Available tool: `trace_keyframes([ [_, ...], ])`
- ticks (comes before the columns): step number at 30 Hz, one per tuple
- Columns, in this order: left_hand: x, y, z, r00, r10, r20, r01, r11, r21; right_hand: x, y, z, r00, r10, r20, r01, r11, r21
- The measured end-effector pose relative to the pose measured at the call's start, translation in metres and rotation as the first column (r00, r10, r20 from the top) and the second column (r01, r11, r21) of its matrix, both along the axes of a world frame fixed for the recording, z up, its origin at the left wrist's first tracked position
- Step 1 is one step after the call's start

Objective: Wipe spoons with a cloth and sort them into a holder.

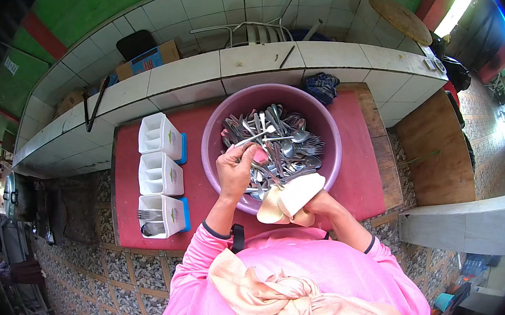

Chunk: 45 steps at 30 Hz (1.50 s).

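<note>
A purple plastic basin (pixel 337 149) in front of me holds a heap of metal spoons and forks (pixel 276 118). My left hand (pixel 236 168) is over the basin's near left side, thumb and fingers pinched on a spoon whose bowl (pixel 260 156) looks pink. Just beyond those fingers lies a pale-handled piece of cutlery (pixel 255 136); whether they touch it, I cannot tell. My right hand (pixel 318 205) grips a cream cloth (pixel 299 196) over the near rim. The cloth covers part of that hand and some cutlery.
Three white divided cutlery holders (pixel 161 177) stand in a row on the red-topped table (pixel 128 146); the nearest contains forks (pixel 149 214) and spoons. A dark blue cloth (pixel 322 88) sits by the basin's far right. Behind runs a white tiled ledge (pixel 261 60).
</note>
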State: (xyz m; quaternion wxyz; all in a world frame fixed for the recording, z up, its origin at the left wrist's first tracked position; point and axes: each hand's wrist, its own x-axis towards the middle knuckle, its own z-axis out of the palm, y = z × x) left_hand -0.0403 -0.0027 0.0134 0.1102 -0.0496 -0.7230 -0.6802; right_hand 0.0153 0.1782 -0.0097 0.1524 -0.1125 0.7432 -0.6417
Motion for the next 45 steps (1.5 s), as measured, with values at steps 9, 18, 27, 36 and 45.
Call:
trace_keyframes([
  [9,-0.001,-0.021,0.008,0.995,0.092,0.027,-0.095,0.988,0.125,-0.013,0.033,0.015,0.945,0.14,0.295,-0.15,0.989,0.011],
  [18,0.011,0.016,-0.005,0.998,0.015,0.067,-0.018,0.999,0.045,-0.029,-0.021,0.006,0.981,0.09,0.173,-0.086,0.996,-0.031],
  [27,0.014,-0.021,-0.003,0.996,0.069,0.062,-0.078,0.986,0.148,-0.01,-0.008,0.001,0.953,0.16,0.255,-0.14,0.985,-0.096],
  [36,0.009,-0.1,0.054,0.879,0.456,-0.137,-0.444,0.889,0.115,-0.006,0.04,-0.026,0.986,-0.087,0.142,0.054,0.974,0.222],
  [45,0.085,-0.177,0.081,0.625,0.539,-0.565,-0.741,0.182,-0.646,-0.013,0.054,-0.057,0.942,-0.271,0.198,0.27,0.962,0.032],
])
